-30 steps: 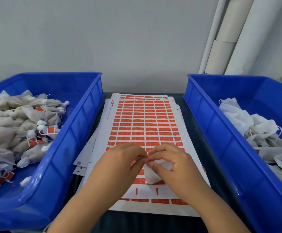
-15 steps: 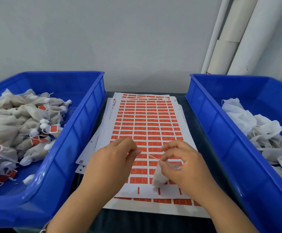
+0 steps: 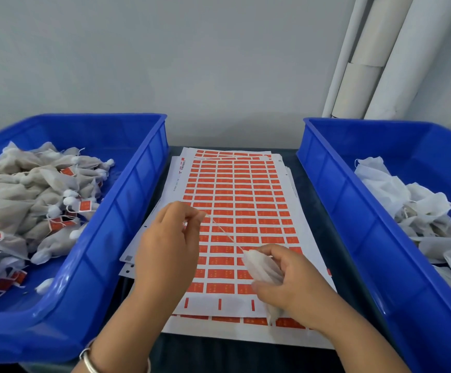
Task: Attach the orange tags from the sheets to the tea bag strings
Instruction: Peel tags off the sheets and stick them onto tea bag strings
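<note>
The right hand [image 3: 286, 278] is closed around a white tea bag [image 3: 262, 267], bunching it above the near end of the sheet of orange tags [image 3: 235, 200]; the left hand [image 3: 170, 243] has its thumb and forefinger pinched on the far end of the string [image 3: 223, 232], which runs taut and slanting between the two hands; the other left fingers curl loosely; the bag looks light, soft and crushable, so a gentle hold on its gathered body seems enough, while the thin string is likely to slip and wants a firm fingertip pinch close to its free end, where a tag would go; the tags look like thin stickers, best lifted by a corner; tagged bags lie in the left blue bin [image 3: 127, 200] and untagged ones in the right blue bin [image 3: 334, 184], each just beside the sheets
</note>
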